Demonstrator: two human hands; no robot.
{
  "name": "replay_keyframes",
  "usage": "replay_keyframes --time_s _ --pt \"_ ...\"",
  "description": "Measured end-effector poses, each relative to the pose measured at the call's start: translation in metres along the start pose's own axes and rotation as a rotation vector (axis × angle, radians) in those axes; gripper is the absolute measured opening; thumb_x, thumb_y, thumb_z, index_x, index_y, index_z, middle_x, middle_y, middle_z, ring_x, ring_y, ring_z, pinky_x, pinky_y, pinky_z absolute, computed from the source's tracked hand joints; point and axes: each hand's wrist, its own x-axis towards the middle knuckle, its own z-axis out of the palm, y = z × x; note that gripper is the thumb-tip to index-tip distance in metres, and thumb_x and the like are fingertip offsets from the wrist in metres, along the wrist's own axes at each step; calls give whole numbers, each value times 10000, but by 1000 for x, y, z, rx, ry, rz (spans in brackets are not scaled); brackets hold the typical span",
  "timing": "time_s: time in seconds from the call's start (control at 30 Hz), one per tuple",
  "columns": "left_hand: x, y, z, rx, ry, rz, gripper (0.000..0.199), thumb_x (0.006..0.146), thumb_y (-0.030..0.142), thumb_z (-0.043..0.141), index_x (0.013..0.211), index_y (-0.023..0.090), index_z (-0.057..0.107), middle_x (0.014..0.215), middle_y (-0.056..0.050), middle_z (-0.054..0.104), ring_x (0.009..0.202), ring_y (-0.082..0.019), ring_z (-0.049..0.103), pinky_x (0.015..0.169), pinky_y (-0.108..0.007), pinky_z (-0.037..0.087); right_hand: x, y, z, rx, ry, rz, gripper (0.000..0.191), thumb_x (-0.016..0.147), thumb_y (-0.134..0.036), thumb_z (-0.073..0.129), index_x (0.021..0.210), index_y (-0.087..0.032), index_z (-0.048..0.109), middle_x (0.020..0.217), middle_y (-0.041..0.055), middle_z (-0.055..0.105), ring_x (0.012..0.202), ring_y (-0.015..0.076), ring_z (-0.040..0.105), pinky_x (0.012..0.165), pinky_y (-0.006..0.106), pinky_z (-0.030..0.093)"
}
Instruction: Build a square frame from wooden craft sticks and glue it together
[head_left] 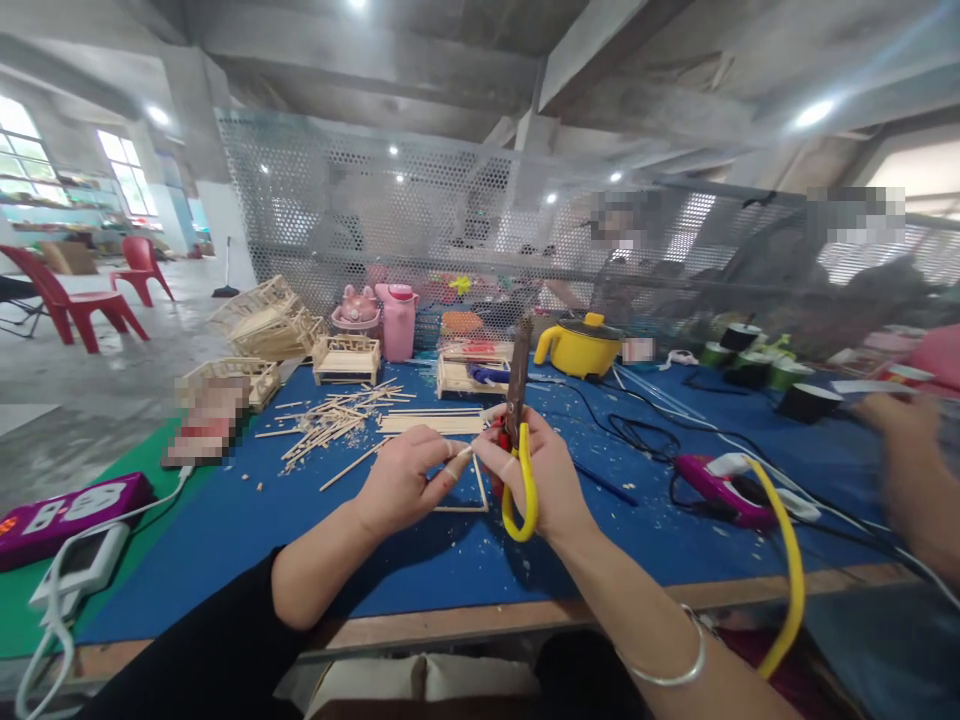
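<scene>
My right hand holds scissors with a yellow handle loop, their dark blades pointing up and away. Its thumb and finger also come close to my left fingertips. My left hand is closed in a pinch on a small pale piece, apparently a bit of wooden stick, its end largely hidden by the fingers. Just below the hands, thin sticks joined at a corner form part of a frame on the blue mat. Beyond them lies a row of parallel sticks, and left of it a loose pile of sticks.
Small wooden bed-like frames stand behind the pile. Across the back are a pink bottle and a yellow pot. A purple power strip and cables lie right. A co-worker's hand reaches in at far right.
</scene>
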Motion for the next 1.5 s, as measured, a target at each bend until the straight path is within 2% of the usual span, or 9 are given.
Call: replay_keyframes --time_s 0.1,0.23,0.43,0.6,0.73,0.8,0.9,1.13,1.5 --pt "1 1 -2 -22 -19 -75 271 852 372 491 980 188 645 772 -49 640 743 -159 555 690 -271 421 4 -1 2 -72 18 -70 305 624 -261 681 883 -216 526 693 -26 563 605 132 558 609 267 477" --pt "2 1 0 -174 -44 -188 488 770 421 597 1200 196 542 890 -39 678 795 -168 605 729 -275 455 6 4 -1 -149 3 -108 271 638 -230 658 880 -207 539 677 -19 576 622 141 581 604 262 482" --pt "4 0 8 -359 -36 -324 239 838 338 538 996 243 690 933 -8 724 843 -158 652 758 -230 458 7 20 3 -152 -41 -144 283 649 -227 661 901 -195 538 692 -21 572 618 129 574 568 235 471" --pt "4 -2 9 -324 23 -432 197 818 309 556 867 197 710 782 2 721 695 -127 621 647 -204 439 12 28 -7 -268 -33 -209 362 701 -273 655 1020 -227 492 775 -27 538 656 114 533 614 233 451" --pt "5 -2 7 -377 45 -449 250 824 352 524 795 156 677 692 5 665 608 -101 549 586 -198 414 11 21 -30 -554 -206 -202 406 733 -366 643 1072 -217 475 769 -25 534 642 119 495 612 246 430" --pt "6 -2 7 -419 66 -459 263 823 362 518 778 148 663 679 5 645 601 -98 530 577 -198 409 7 18 -39 -680 -304 -192 458 713 -423 660 1082 -205 498 833 1 578 705 147 525 654 273 441" --pt "6 -3 7 -490 58 -462 260 818 358 524 746 148 660 669 3 644 605 -98 534 582 -197 414 1 17 -47 -779 -368 -214 545 679 -479 682 1118 -206 510 992 41 601 845 192 557 755 319 453" --pt "4 -8 13 -626 69 -437 196 781 296 591 874 160 698 759 -17 695 666 -114 574 624 -208 445 -5 18 -46 -838 -358 -262 578 667 -500 691 1139 -223 505 1059 64 590 913 212 564 794 345 465" --pt "3 -4 11 -584 100 -415 196 769 304 621 863 167 724 814 -29 723 733 -147 631 644 -215 478 -6 16 -38 -825 -338 -275 537 688 -492 684 1117 -214 521 1054 66 588 940 220 550 827 350 441"
